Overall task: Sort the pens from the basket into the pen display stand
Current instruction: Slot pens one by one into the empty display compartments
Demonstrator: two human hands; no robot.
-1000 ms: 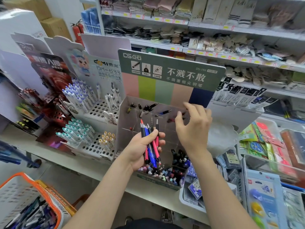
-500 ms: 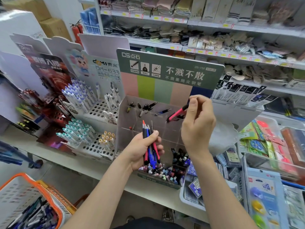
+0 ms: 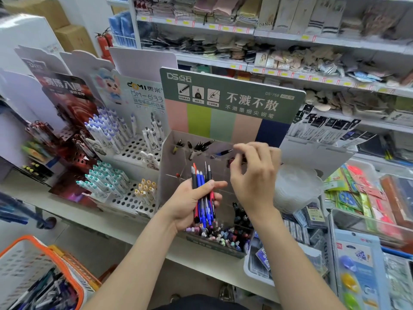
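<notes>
Half a second on, the right hand (image 3: 254, 180) has dropped from the top right corner of the pen display stand (image 3: 169, 166) to its upper row of slots. The red pen (image 3: 230, 163) shows only as a dark red end by the thumb; whether the curled fingers still pinch it cannot be told. The left hand (image 3: 190, 202) grips a bunch of pens (image 3: 204, 198), red, blue and black, in front of the stand. The orange-rimmed basket (image 3: 44, 245) at lower left holds loose pens (image 3: 51, 289).
</notes>
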